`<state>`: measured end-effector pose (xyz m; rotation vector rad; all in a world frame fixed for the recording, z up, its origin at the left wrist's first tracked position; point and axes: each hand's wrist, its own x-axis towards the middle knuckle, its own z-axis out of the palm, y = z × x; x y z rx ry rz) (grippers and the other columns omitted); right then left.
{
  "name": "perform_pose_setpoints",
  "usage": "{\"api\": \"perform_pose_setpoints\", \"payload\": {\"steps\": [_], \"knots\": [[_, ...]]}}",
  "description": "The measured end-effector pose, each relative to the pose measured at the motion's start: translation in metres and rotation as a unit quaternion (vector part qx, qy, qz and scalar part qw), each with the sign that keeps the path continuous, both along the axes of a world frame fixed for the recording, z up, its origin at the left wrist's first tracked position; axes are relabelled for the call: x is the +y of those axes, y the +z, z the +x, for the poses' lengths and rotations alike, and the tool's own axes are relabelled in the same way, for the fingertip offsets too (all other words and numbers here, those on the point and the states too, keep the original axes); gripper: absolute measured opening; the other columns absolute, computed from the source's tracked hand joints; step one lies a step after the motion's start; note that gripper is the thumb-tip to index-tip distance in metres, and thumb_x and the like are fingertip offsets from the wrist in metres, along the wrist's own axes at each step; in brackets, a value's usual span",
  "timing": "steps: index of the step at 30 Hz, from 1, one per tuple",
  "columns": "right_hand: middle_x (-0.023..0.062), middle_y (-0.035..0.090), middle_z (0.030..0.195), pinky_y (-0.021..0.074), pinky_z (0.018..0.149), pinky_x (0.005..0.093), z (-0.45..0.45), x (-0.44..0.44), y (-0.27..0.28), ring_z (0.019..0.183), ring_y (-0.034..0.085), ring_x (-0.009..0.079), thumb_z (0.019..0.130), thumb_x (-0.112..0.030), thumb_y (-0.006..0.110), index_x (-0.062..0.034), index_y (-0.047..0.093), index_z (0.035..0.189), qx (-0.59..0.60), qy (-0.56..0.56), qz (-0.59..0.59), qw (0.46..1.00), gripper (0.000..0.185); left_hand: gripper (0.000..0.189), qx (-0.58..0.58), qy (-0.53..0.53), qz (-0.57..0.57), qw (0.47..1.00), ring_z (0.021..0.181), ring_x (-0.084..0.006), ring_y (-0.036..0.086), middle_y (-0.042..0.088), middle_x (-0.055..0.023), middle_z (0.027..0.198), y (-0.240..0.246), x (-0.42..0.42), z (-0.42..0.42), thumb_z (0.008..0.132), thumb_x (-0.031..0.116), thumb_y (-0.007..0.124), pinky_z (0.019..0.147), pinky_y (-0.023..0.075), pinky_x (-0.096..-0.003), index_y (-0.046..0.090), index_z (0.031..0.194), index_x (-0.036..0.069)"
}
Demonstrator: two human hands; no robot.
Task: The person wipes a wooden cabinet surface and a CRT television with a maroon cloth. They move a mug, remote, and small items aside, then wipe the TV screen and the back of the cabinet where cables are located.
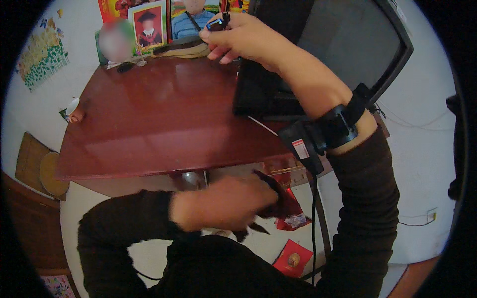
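My right hand reaches over the back of a glossy red-brown wooden cabinet top. Its thumb and fingers pinch a small dark glossy object with a blue sheen; its exact kind is unclear. Framed photographs, one a graduation portrait, stand just beyond it. A curved beige and dark item lies below the frames. Nearer my body, my left hand is blurred and closed on a dark crumpled cloth, in front of the cabinet's front edge. Its fingers are mostly hidden.
A television and a black box occupy the right side. A thin white stick lies by the box. A small cup is at the left edge. Red packaging and a red packet lie lower down. A black cable hangs from my right wrist device.
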<state>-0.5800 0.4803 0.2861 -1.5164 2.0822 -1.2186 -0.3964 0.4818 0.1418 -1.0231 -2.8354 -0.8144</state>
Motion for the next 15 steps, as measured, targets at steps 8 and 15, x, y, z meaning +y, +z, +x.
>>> {"api": "perform_pose_setpoints", "payload": {"steps": [8, 15], "knots": [[0.0071, 0.065, 0.075, 0.0518, 0.048, 0.0256, 0.002, -0.003, -0.003, 0.06, 0.063, 0.0122, 0.083, -0.025, 0.067, 0.0002, 0.061, 0.103, -0.024, -0.007, -0.065, 0.998, 0.032, 0.045, 0.214, 0.397, 0.148, 0.88, 0.1, -0.0278, 0.062, 0.063, -0.0184, 0.102, 0.05, -0.191, -0.022, 0.075, 0.006, 0.057, 0.083, 0.0478, -0.0348, 0.051, 0.12, 0.004], [0.0083, 0.065, 0.081, 0.0521, 0.049, 0.0267, -0.002, 0.003, 0.0, 0.061, 0.063, 0.0135, 0.085, -0.025, 0.064, -0.0008, 0.06, 0.106, -0.032, -0.027, -0.048, 0.998, 0.032, 0.057, 0.011, 0.358, -0.216, 0.908, 0.11, -0.0381, 0.054, 0.057, -0.0233, 0.118, -0.028, -0.21, -0.154, 0.079, 0.024, 0.063, 0.092, 0.0439, -0.0422, 0.044, 0.128, 0.004]]}}
